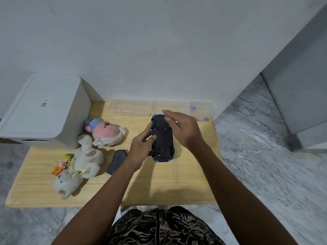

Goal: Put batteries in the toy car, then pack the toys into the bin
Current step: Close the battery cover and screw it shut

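A low wooden table [159,183] stands on marble floor against a white wall. On it lie a pink plush [106,131], a white teddy [79,167], a small figurine [62,164], a dark remote [116,161], clear plastic boxes [131,107] and a white bin's [44,112] corner.

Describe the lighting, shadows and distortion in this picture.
Head view: soft, even light; the arms cast a broad shadow on the wooden table under the upturned toy car; wide-angle lens bows the table edges and wall lines; the clear boxes blur faintly.
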